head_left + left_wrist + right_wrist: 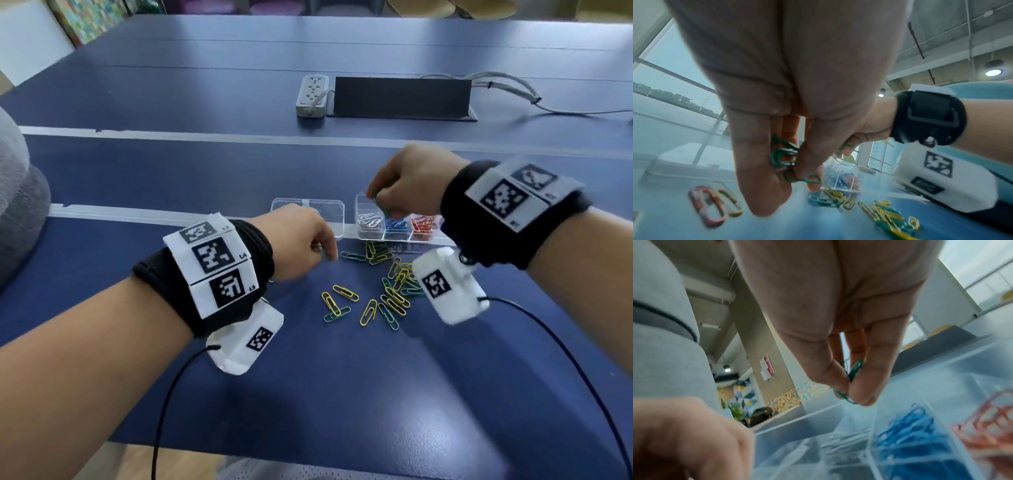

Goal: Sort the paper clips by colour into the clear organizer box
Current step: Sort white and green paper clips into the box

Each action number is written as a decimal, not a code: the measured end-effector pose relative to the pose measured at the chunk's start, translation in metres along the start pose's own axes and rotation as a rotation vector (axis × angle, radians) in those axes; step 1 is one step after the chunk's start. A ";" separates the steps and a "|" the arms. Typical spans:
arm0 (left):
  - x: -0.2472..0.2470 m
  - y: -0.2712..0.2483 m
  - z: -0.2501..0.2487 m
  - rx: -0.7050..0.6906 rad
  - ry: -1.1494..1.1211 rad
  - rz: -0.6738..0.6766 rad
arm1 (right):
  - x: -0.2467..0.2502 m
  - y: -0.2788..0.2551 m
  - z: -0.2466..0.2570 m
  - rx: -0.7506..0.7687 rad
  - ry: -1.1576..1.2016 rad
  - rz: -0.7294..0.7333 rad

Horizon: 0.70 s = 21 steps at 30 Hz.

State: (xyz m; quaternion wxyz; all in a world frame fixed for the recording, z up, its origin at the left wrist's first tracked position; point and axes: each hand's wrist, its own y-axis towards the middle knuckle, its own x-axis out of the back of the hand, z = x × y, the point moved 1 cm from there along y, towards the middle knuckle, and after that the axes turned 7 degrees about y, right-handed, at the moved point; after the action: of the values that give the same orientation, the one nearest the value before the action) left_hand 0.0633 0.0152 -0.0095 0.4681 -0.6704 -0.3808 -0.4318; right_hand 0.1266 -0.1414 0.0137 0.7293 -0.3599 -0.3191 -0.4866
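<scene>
The clear organizer box (pixel 362 202) stands past a loose heap of yellow and green paper clips (pixel 394 291) on the blue table. Its near compartments hold white clips (pixel 370 220), blue clips (pixel 395 223) and red clips (pixel 422 224). My right hand (pixel 376 200) hovers over the box's far side and pinches green clips (pixel 853 371) between thumb and fingers. My left hand (pixel 323 251) is low at the heap's left edge, its curled fingers gripping a bunch of green clips (pixel 784 154).
The box's clear lid (pixel 308 212) lies to the left of the box. A grey power strip (pixel 311 94) and a black stand (pixel 400 97) with cables sit further back. A red clip (pixel 705 206) lies near my left hand.
</scene>
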 end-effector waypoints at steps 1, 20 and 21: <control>0.002 0.003 -0.001 -0.003 0.002 -0.008 | 0.001 0.008 0.002 -0.006 -0.040 -0.004; 0.028 0.080 -0.020 0.029 -0.233 -0.272 | 0.005 0.028 0.002 -0.009 -0.054 -0.020; 0.028 0.082 -0.021 0.022 -0.235 -0.293 | 0.006 0.027 0.000 -0.005 -0.003 -0.037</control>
State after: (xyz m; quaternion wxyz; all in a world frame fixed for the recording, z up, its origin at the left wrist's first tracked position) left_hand 0.1435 -0.0240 -0.0037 0.3598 -0.6486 -0.5310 -0.4098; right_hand 0.1540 -0.1369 0.0125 0.7188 -0.3564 -0.3255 -0.5003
